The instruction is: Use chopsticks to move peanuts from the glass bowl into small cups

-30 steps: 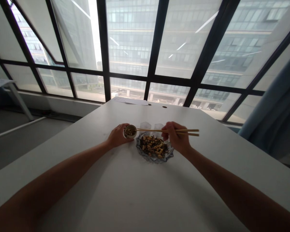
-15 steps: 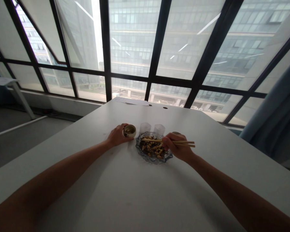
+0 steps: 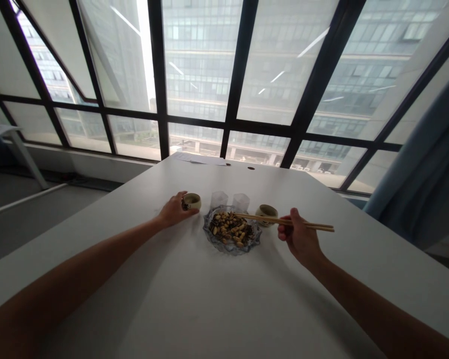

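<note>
My left hand (image 3: 175, 209) is wrapped round the side of a small ceramic cup (image 3: 193, 201), which stands upright on the white table. A glass dish (image 3: 209, 239) with a wavy rim holds a heap of peanuts and small dark pieces (image 3: 230, 229). Between the fingers of my right hand (image 3: 297, 234) is a pair of wooden chopsticks (image 3: 322, 227); their tips reach over the far part of the dish. A second ceramic cup (image 3: 267, 212) stands right of the dish, partly behind the chopsticks.
Two clear cups (image 3: 219, 199) stand just behind the dish. Paper (image 3: 200, 159) lies at the far edge of the white table (image 3: 194, 309), near two dark round spots. Large windows rise beyond, and a blue curtain (image 3: 422, 154) hangs at the right.
My right hand has moved right with the chopsticks, uncovering the right cup. Contents visible inside the left cup before no longer show. The view has shifted slightly.
</note>
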Action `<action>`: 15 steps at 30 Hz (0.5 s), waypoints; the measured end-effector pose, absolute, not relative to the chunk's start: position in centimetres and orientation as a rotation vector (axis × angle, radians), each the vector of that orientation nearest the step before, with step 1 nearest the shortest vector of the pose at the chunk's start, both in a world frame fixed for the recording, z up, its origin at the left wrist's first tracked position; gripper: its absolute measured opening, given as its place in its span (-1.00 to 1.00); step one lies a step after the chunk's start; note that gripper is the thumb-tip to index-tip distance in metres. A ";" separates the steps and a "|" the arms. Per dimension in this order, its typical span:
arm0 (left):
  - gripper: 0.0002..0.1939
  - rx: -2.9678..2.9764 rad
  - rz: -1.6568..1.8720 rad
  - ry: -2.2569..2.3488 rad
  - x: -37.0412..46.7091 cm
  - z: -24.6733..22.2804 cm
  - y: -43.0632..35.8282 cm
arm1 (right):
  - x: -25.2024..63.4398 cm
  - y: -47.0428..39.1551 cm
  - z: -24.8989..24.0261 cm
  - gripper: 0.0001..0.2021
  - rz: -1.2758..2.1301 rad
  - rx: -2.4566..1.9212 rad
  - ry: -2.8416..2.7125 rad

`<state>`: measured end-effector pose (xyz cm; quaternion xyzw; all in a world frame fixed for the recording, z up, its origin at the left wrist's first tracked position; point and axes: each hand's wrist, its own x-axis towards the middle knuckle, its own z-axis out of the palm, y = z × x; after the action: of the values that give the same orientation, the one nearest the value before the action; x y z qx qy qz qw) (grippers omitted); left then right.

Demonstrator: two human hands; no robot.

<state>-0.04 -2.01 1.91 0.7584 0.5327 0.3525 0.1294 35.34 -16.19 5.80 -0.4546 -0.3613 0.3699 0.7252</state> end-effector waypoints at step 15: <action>-0.06 2.484 0.518 1.605 9.6 6.8 2.8 | 35.1 -19.8 3.2 -0.57 0.273 -0.979 -1.501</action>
<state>9.64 2.82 6.76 0.8252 0.5334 0.1721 0.0695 35.13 -19.84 3.21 -0.4252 -0.6520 0.1185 0.6165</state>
